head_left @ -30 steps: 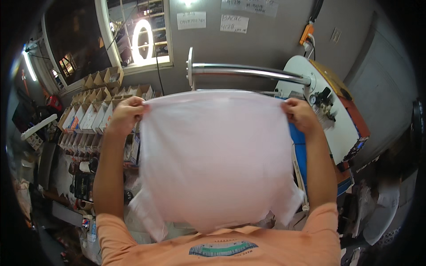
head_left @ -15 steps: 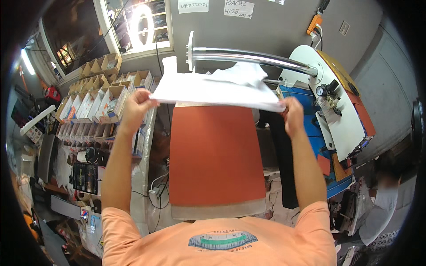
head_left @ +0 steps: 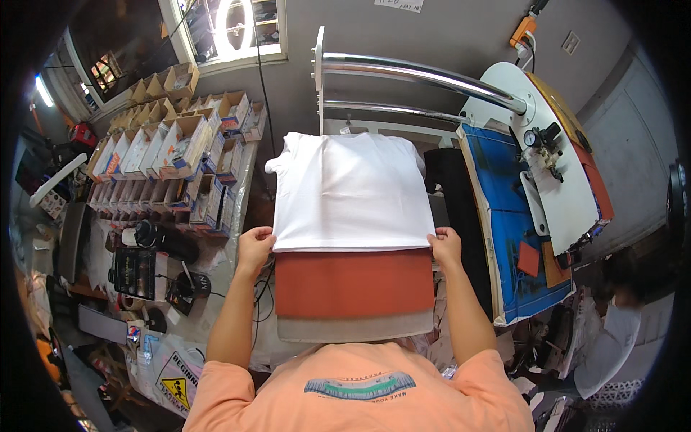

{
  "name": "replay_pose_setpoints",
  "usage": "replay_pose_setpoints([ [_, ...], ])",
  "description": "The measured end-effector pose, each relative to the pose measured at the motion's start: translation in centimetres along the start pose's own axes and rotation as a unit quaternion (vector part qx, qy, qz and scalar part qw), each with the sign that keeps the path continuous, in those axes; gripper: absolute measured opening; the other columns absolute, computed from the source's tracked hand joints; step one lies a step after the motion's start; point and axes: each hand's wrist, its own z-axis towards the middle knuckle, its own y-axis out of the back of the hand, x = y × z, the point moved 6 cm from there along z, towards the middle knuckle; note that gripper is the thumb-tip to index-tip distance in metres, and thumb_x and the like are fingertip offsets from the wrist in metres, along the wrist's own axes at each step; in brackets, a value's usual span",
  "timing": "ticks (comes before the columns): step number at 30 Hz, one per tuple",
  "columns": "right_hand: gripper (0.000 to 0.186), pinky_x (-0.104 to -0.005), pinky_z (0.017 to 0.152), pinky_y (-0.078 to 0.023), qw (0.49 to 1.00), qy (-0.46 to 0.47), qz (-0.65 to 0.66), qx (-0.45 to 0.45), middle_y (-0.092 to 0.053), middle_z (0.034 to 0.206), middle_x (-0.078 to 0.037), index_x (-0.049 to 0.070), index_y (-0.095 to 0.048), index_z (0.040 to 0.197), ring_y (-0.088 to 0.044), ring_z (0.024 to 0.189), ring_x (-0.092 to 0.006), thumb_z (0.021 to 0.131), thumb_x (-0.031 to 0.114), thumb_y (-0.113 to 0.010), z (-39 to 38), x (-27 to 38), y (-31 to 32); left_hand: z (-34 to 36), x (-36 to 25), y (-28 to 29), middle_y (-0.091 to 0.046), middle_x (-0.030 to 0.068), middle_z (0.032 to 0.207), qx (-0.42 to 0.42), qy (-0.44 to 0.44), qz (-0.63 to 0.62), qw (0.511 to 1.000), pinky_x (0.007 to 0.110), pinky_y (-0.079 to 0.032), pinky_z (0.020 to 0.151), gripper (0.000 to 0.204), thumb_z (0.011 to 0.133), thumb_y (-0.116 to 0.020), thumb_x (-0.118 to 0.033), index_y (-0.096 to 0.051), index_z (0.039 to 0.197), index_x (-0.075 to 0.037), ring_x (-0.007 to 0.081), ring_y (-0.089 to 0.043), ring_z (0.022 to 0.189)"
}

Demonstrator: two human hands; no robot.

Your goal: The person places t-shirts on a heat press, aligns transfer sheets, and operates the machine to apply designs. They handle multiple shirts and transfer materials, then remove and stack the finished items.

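Observation:
A white T-shirt (head_left: pixel 349 191) lies over the back part of a red heat-press pad (head_left: pixel 353 284) on its grey platen. My left hand (head_left: pixel 255 241) pinches the left corner of the shirt's hem, and my right hand (head_left: pixel 443 241) grips the right corner. Both are at the sides of the pad, with the hem stretched straight between them. The front of the red pad shows below the hem.
Chrome press arms (head_left: pixel 417 75) join a white machine body (head_left: pixel 547 201) with a gauge, beside a blue panel (head_left: pixel 497 165). Cardboard boxes (head_left: pixel 144 147) crowd the left table with a black bottle (head_left: pixel 165 241). A person in white (head_left: pixel 612 345) is at lower right.
The shirt has come down from being held up in the air to lying on the red pad. Both my hands have moved down and toward me, still on its corners.

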Motion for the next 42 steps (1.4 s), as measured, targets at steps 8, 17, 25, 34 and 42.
replay_pose_setpoints([
  [8,0.023,-0.0237,0.065,-0.048,0.999,0.000,0.046,0.029,-0.064,0.084,-0.005,-0.003,-0.060,0.104,-0.060,0.075,-0.0099,0.083,0.001,-0.070,-3.5,-2.0,0.0,-2.9,1.7,1.4,-0.066,0.0025,0.087,-0.004,0.027,-0.037,0.999,0.020,-0.048,0.061,0.024,0.084,-0.069,-0.003,-0.063,0.107,0.003,0.0078,-0.061,0.073],
  [17,0.030,-0.0315,0.077,-0.051,0.998,0.066,-0.010,-0.004,-0.070,0.091,-0.010,-0.002,-0.067,0.100,-0.064,0.085,-0.0164,0.087,0.025,-0.071,6.4,1.3,-0.8,7.1,1.5,2.9,-0.067,0.0043,0.093,-0.042,-0.076,0.093,0.992,0.026,-0.050,0.076,0.024,0.086,-0.069,-0.011,-0.067,0.107,0.002,0.0110,-0.061,0.085],
  [25,0.039,-0.0388,0.082,-0.050,0.998,0.032,-0.046,0.017,-0.068,0.099,-0.021,0.002,-0.067,0.106,-0.066,0.095,-0.0349,0.096,0.038,-0.056,27.4,8.2,-11.0,29.6,1.3,-2.9,-0.058,-0.0003,0.072,0.091,0.108,-0.123,0.982,0.030,-0.050,0.060,0.039,0.097,-0.058,-0.038,-0.066,0.096,-0.001,0.0115,-0.056,0.066],
  [34,0.047,-0.0446,0.073,-0.047,0.970,0.171,-0.162,-0.055,-0.065,0.085,-0.024,-0.001,-0.064,0.087,-0.062,0.083,-0.0431,0.095,0.045,-0.057,25.4,10.1,-9.4,28.3,0.1,-2.3,-0.050,-0.0017,0.064,-0.029,0.044,-0.128,0.990,0.028,-0.047,0.058,0.034,0.098,-0.058,-0.035,-0.062,0.083,-0.005,0.0085,-0.052,0.060],
  [42,0.040,-0.0422,0.075,-0.049,0.963,0.207,-0.153,-0.078,-0.066,0.084,-0.023,0.000,-0.066,0.092,-0.064,0.083,-0.0393,0.093,0.040,-0.063,25.2,12.9,-9.1,27.9,-3.1,0.5,-0.055,-0.0054,0.069,-0.057,-0.123,0.002,0.991,0.023,-0.037,0.058,0.026,0.094,-0.066,-0.024,-0.066,0.082,-0.001,0.0042,-0.044,0.065],
])
